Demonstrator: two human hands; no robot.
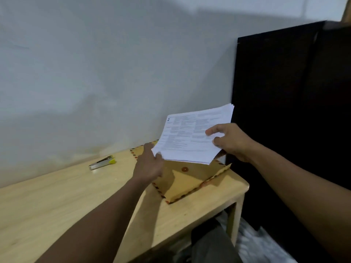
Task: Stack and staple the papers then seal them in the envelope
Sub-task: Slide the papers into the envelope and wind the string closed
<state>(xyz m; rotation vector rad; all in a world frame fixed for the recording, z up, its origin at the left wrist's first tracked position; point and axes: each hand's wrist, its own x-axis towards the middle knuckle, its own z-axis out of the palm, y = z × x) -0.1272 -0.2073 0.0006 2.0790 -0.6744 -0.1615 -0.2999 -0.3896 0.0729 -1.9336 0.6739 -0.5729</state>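
Observation:
A stack of white printed papers is held in the air above the table's far right corner. My right hand pinches the stack's right edge, and my left hand grips its lower left corner. Under the stack lies a brown envelope with a red-and-dark striped border. Its flap is folded open toward me and shows a round red fastener. Part of the envelope is hidden by the papers and my left hand. A silver stapler with a yellow tip lies on the table to the left.
The light wooden table stands against a pale wall. A tall black cabinet rises just right of the table. The table's right edge and a leg are close to the envelope; dark cloth lies on the floor below.

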